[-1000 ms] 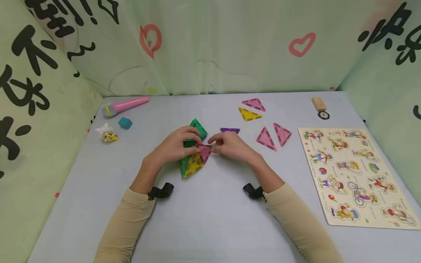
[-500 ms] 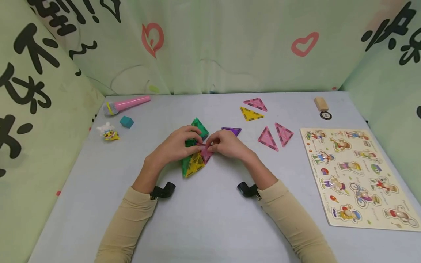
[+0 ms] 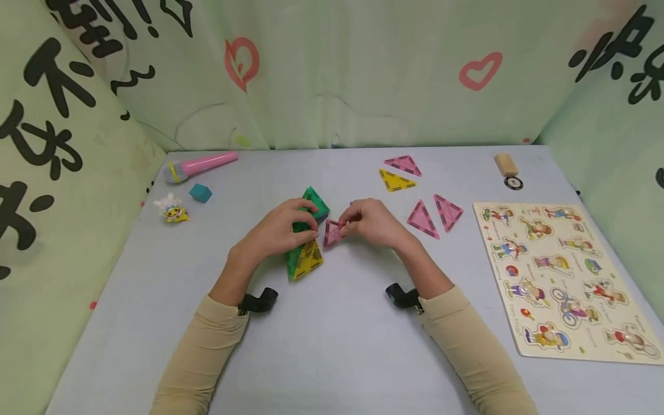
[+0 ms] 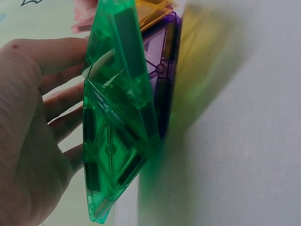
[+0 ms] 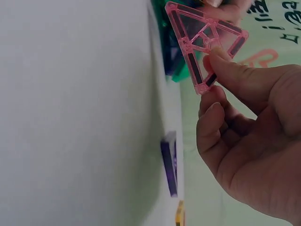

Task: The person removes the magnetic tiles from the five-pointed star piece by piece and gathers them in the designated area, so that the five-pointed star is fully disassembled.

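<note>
My left hand (image 3: 280, 227) grips a small structure of translucent magnetic tiles, with green tiles (image 4: 110, 146), a yellow tile (image 3: 308, 259) and a purple tile (image 4: 162, 66) joined at angles. Its fingers show behind the green tiles in the left wrist view. To the right of it, my right hand (image 3: 376, 225) pinches a pink triangular magnetic tile (image 5: 188, 44) between thumb and fingers. In the head view a narrow gap separates this tile from the structure. A loose purple tile (image 5: 170, 162) lies just beyond the right hand, mostly covered by it in the head view.
Loose pink tiles (image 3: 422, 219) and a yellow tile (image 3: 396, 180) lie at the back right. A picture puzzle board (image 3: 562, 282) covers the right side. A toy microphone (image 3: 207, 164), teal block (image 3: 200, 193), small figurine (image 3: 173, 210) and wooden block (image 3: 505, 165) sit near the back corners.
The pink tile was against the structure between both hands. My right hand has drawn it off to the right and turned it. The left hand has stayed on the structure.
</note>
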`<state>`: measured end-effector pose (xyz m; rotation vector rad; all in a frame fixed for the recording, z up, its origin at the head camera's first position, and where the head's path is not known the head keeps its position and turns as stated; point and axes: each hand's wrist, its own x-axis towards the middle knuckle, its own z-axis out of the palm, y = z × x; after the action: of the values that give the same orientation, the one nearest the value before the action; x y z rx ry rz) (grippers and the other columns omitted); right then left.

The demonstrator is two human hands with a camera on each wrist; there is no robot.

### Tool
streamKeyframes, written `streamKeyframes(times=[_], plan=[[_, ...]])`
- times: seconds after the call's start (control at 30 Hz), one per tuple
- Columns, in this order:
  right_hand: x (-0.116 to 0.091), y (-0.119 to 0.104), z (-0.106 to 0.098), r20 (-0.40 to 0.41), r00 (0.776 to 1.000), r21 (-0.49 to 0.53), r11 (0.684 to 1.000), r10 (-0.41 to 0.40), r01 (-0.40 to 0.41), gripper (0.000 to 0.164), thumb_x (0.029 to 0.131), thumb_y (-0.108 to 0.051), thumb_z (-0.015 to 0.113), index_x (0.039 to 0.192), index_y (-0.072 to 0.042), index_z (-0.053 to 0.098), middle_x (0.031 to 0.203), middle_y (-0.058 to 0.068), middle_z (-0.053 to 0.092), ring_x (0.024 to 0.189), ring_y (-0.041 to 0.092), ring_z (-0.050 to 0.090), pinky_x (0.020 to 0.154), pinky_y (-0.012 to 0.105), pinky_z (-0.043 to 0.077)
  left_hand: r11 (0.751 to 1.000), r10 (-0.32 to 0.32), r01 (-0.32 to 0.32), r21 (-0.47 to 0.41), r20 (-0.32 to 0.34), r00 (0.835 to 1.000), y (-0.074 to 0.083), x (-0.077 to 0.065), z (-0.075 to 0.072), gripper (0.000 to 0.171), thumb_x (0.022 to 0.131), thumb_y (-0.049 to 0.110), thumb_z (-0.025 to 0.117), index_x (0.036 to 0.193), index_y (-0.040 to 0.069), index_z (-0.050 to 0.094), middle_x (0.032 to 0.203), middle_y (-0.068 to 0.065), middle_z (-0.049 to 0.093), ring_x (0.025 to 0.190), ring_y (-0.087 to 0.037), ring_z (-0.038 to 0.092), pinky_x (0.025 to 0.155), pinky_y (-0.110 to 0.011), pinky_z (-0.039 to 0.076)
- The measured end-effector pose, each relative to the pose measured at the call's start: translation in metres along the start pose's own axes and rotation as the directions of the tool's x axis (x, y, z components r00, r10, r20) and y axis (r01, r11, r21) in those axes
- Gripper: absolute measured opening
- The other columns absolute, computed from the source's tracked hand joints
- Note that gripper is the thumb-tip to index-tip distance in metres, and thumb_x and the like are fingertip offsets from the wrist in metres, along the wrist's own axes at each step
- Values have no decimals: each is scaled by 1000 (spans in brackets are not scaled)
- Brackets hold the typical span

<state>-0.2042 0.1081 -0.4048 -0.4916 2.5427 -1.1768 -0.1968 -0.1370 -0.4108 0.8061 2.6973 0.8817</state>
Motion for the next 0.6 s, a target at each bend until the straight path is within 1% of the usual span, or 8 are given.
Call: streamKeyframes(times=[0.1,0.17,0.27,0.33,0.37,0.47,0.6], plan=[[1,3,-11,-64,997,28,999,38,-36,12,90,-16,73,99,-10,77,101,7,69,89,23,57,76,31,48,1000,-5,5,7,7,1000,0,0,0,12,93,30,70,94,19,75,139,0,54,138,-24,42,117,-49,37],[3,7,-20,-123,987,63,994,99,-92,15,91,-20,73,102,-11,76,104,6,68,89,23,56,75,31,49,1000,-6,6,9,8,1000,0,0,0,12,93,30,70,94,20,75,139,0,54,138,-24,42,117,-48,37],[12,14,-31,-219,958,135,978,186,-159,20,94,-23,69,107,-9,74,106,9,68,87,21,55,72,30,48,1000,0,0,4,6,1000,-1,0,0,11,94,29,70,93,19,75,138,1,54,138,-24,42,117,-48,36],[20,19,-37,-275,936,155,971,218,-181,21,97,-22,66,110,-7,73,105,10,68,87,20,55,72,29,47,1000,5,-5,1,5,1000,-1,0,0,11,94,29,69,93,19,75,138,1,55,138,-24,42,117,-48,36],[25,22,-39,-294,929,149,971,224,-187,22,98,-21,64,110,-6,73,104,12,68,87,20,54,71,29,46,1000,8,-8,0,4,1000,-2,-1,0,11,94,29,69,93,19,75,138,1,55,138,-24,42,118,-48,36],[38,31,-45,-314,920,101,972,235,-214,23,99,-19,62,112,-4,72,106,13,67,91,21,54,74,29,45,1000,15,-15,-6,3,1000,-2,-1,0,11,94,29,69,93,19,75,138,0,55,138,-24,42,118,-48,36],[48,36,-49,-278,923,57,964,266,-261,25,98,-17,62,115,-1,71,115,16,66,100,23,52,83,33,45,1000,22,-22,-6,0,1000,-2,-1,-1,11,94,29,70,93,19,75,137,0,55,137,-24,43,118,-48,36]])
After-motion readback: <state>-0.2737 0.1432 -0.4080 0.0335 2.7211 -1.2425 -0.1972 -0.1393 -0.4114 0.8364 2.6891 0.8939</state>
